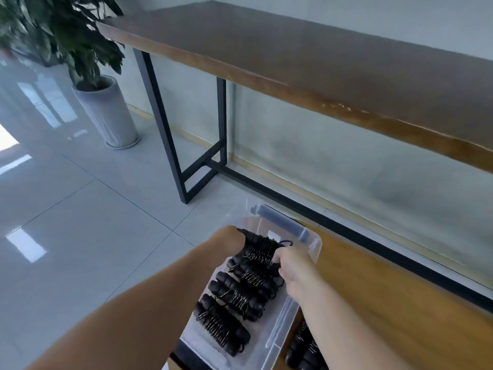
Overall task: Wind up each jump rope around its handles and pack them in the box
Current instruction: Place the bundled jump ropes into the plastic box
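At lower centre of the frame, both hands lower a wound jump rope (260, 248) into the clear plastic box (310, 245); right hand (292, 268) fingers pinch it, left hand (232, 236) fingers hidden. Best laid snugly beside the packed bundles (240, 295).

Two forearms in view, both bare to frame edge — no sleeves, no gloves. Left grip (231, 237) mostly hidden, only wrist and back of hand visible. Right grip (292, 268) bare — no ring, watch or bracelet visible. Nails too small to tell.
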### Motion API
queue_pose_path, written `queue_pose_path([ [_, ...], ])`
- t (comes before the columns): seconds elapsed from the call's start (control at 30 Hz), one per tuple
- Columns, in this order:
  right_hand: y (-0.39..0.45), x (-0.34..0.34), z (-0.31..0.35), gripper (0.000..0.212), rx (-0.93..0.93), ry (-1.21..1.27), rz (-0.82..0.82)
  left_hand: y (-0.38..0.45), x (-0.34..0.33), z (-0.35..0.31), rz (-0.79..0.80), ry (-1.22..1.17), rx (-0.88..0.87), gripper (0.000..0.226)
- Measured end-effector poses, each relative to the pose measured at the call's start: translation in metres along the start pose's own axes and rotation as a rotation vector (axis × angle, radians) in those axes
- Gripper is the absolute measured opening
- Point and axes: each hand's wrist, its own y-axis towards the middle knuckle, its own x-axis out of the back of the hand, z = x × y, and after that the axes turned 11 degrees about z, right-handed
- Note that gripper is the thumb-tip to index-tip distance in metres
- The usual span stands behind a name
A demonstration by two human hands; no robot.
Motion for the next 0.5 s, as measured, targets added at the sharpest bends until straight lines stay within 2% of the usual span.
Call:
queue_pose_path([
  [0.03,0.006,-0.004,0.002,0.06,-0.002,0.013,-0.004,0.006,-0.002,0.001,0.027,0.052,-0.003,0.037],
  [0.1,0.014,-0.009,0.003,0.069,-0.043,0.051,-0.036,0.015,-0.005,-0.002,0.084,0.141,-0.023,0.036],
  [0.27,0.04,-0.006,0.003,0.051,-0.105,0.08,-0.078,0.048,-0.016,-0.001,0.158,0.209,-0.014,0.044],
  [0.37,0.05,-0.01,0.001,0.031,-0.158,0.064,-0.114,0.06,-0.02,0.002,0.171,0.295,-0.021,0.054],
  [0.43,0.055,-0.011,0.0,0.017,-0.183,0.05,-0.142,0.063,-0.026,0.003,0.145,0.326,-0.047,0.052],
  [0.5,0.057,-0.013,0.0,0.017,-0.189,0.032,-0.166,0.062,-0.032,0.005,0.15,0.394,-0.056,0.047],
])
